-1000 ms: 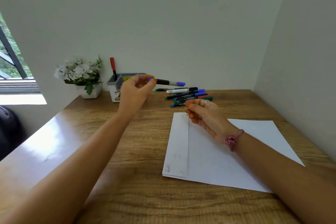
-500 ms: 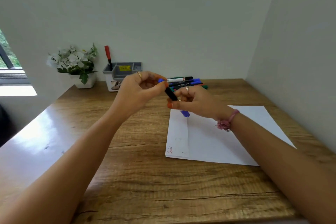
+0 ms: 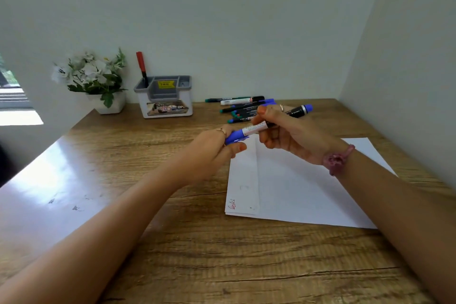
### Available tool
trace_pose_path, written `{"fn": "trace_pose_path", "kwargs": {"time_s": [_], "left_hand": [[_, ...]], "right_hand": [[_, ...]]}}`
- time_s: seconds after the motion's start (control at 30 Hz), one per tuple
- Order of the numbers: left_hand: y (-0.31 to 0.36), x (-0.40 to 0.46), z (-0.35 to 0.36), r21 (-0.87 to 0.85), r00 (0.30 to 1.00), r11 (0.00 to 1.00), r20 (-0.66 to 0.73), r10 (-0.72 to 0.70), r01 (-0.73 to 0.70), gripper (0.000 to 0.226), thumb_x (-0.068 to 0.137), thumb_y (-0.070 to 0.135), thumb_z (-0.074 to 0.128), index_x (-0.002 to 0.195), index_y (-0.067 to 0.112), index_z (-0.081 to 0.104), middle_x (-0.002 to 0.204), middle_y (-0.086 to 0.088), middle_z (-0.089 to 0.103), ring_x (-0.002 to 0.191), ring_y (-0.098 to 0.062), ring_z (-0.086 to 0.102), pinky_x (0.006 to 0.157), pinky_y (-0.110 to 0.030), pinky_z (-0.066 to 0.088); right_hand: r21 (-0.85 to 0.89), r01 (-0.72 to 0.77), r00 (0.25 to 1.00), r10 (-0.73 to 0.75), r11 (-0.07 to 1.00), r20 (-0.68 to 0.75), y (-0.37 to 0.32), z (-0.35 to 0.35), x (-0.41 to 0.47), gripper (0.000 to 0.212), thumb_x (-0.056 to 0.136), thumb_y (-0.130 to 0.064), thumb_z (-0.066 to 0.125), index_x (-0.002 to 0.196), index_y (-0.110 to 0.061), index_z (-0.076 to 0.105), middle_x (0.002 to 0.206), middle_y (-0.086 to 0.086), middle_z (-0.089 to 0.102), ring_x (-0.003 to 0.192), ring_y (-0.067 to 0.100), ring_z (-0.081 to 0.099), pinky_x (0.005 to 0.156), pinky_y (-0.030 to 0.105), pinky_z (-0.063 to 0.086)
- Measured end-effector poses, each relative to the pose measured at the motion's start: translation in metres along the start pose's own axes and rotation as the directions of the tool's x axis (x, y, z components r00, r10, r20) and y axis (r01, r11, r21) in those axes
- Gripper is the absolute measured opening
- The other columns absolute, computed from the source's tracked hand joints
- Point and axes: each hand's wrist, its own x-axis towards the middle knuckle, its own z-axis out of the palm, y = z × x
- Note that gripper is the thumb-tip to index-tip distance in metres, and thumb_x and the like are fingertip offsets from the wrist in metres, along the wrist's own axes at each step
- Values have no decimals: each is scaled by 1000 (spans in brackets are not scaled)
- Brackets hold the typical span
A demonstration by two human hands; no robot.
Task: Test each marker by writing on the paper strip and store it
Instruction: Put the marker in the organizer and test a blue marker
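Both hands' grip on blue marker (image 3: 256,128); strip (image 3: 243,180) scribbled red

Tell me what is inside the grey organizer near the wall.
One red-capped marker stands in the left compartment of the grey organizer. The other compartments show no markers, but their bottoms are hidden by the walls.

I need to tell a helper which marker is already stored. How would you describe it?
Look at the back of the table, left of the loose markers. A grey organiser stands there; the red marker sticks upright from its left compartment, the only one not lying flat.
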Motion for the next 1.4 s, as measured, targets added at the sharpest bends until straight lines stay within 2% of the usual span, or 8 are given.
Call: {"fn": "trace_pose_path", "kwargs": {"time_s": [0.4,0.53,0.67,0.87,1.03,1.17,1.3,1.4], "left_hand": [[4,-1,-8,214,986,962,49,161,-168,24,96,44,31,92,24,43,68,8,48,60,-10,47,62,-28,42],[-20,-10,-28,-114,998,991,-1,64,-64,26,92,46,28,79,30,44,70,10,48,59,4,48,59,-16,36],[-46,-7,-36,-419,996,908,-76,-39,3,27,98,33,31,93,16,52,75,2,56,66,-6,55,65,-23,48],[-50,0,-11,-351,983,919,26,-184,181,16,95,34,45,99,21,52,93,-1,61,88,-16,57,81,-34,46],[-48,-3,-8,-342,993,934,85,-76,101,59,70,56,66,123,36,47,120,12,50,104,7,46,83,-19,36],[-42,-2,-2,-191,983,974,154,-96,125,59,68,53,70,115,36,38,102,24,44,91,7,44,74,-19,35],[-45,0,1,-46,978,991,174,-116,126,77,63,67,67,118,23,37,109,5,50,101,-15,48,75,-29,40],[-42,1,1,40,974,993,194,-116,111,70,59,68,60,108,26,34,97,9,48,88,-9,46,68,-24,34]], "right_hand": [[-46,-84,969,92,995,229,-6,-17,-3,28,95,-21,43,102,-8,68,86,10,72,78,18,69,72,24,55],[150,51,997,-58,987,44,-20,-49,-11,35,91,-16,41,90,-11,76,94,5,74,83,15,69,74,22,54],[234,94,991,-68,968,-117,-16,-77,-11,43,96,-14,35,86,-12,77,87,3,73,74,12,68,69,21,55],[44,-12,1000,13,999,-25,2,-68,-4,20,83,-8,59,100,-11,69,80,2,68,68,13,65,64,23,53],[-34,-1,1000,1,999,-1,6,-45,-5,23,87,7,51,103,-3,64,70,-1,67,62,10,60,62,21,52],[-73,-2,994,10,997,109,6,-16,2,9,77,-1,58,82,-5,64,60,6,57,51,13,53,51,20,48],[-238,-62,949,131,969,287,12,3,14,14,67,-19,65,75,-8,62,59,3,60,50,13,54,46,20,45],[-278,-36,924,138,960,356,19,13,20,13,64,-26,63,72,-16,65,69,11,58,55,13,53,48,20,44]]}}
